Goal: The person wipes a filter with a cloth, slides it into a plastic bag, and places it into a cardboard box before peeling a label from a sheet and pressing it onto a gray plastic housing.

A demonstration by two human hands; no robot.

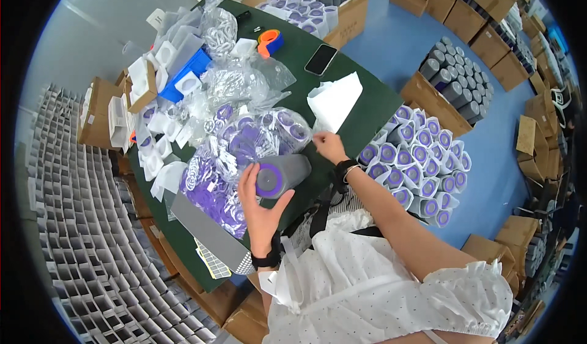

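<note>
A dark grey cylinder (pixel 293 171) with a purple ring on its near end lies on its side on the green table (pixel 373 93). My left hand (pixel 260 206) grips that ringed end, thumb on one side and fingers on the other. Beyond the cylinder's far end, my right hand (pixel 331 147) is closed with its fingertips pinched together; what they hold, if anything, is too small to make out. Just past those fingertips lies a white wrapping sleeve (pixel 335 102). Clear bags of purple and white ring-shaped parts (pixel 244 133) are heaped beside the cylinder.
A phone (pixel 321 59) and an orange and blue tape roll (pixel 269 42) lie at the back. A blue bin (pixel 186 75) sits among white parts. Wrapped cylinders (pixel 422 154) crowd the right; folded grey boxes (pixel 110 240) stand in rows at left. Sticker sheets (pixel 212 261) rest near the front edge.
</note>
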